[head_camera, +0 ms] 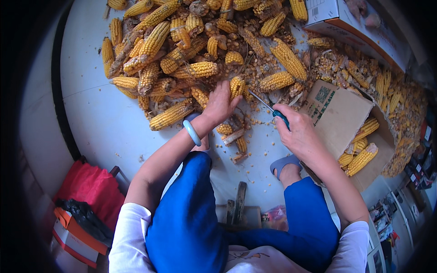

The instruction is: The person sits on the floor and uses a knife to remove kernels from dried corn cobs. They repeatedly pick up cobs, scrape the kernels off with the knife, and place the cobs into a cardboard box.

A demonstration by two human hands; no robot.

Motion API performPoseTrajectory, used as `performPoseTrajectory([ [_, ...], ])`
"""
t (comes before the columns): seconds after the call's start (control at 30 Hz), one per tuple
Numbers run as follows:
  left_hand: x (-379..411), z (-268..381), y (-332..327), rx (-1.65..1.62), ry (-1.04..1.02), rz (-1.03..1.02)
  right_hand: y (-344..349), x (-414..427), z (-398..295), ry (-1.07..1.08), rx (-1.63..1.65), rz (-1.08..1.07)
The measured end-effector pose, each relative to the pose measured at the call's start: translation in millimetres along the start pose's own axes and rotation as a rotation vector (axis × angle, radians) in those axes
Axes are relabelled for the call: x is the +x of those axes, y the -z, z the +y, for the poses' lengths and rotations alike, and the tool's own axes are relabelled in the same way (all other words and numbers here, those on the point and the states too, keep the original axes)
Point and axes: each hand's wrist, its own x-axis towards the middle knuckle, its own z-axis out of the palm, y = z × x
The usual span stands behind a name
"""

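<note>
My left hand [220, 104], with a pale bangle on its wrist, is at the near edge of a heap of dried corn ears [194, 47]. A short yellow ear of corn [237, 86] with a dark gap in its kernels sits between its fingers and thumb. In my right hand [297, 128] is a screwdriver-like tool [264, 101] with a green handle and a thin metal shaft. Its tip points up and left, close to that ear and apart from my left fingers. Broken cob pieces [235, 136] lie below my left hand.
An open cardboard box [336, 109] on the right holds several ears. Beyond it spreads a pile of loose kernels and debris [406, 133], beside a white carton [362, 30]. Scattered kernels dot the floor [99, 126]. A red bag [90, 191] lies at the lower left.
</note>
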Motion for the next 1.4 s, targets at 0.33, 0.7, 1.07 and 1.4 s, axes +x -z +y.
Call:
performPoseTrajectory([
  [0.33,-7,-1,-6,0.253,-0.102,0.043,-26,19,-2,-0.044,0.08,-0.055],
  [0.7,-3,-4,-9,0.33,-0.122,0.089,-52,27,-3,0.023,0.046,0.116],
  [1.07,0,-3,-14,0.424,-0.093,0.115,-40,49,-33,0.096,-0.421,0.039],
  [1.4,0,-2,-15,0.362,-0.066,0.088,-38,62,-49,-0.003,-0.523,-0.111],
])
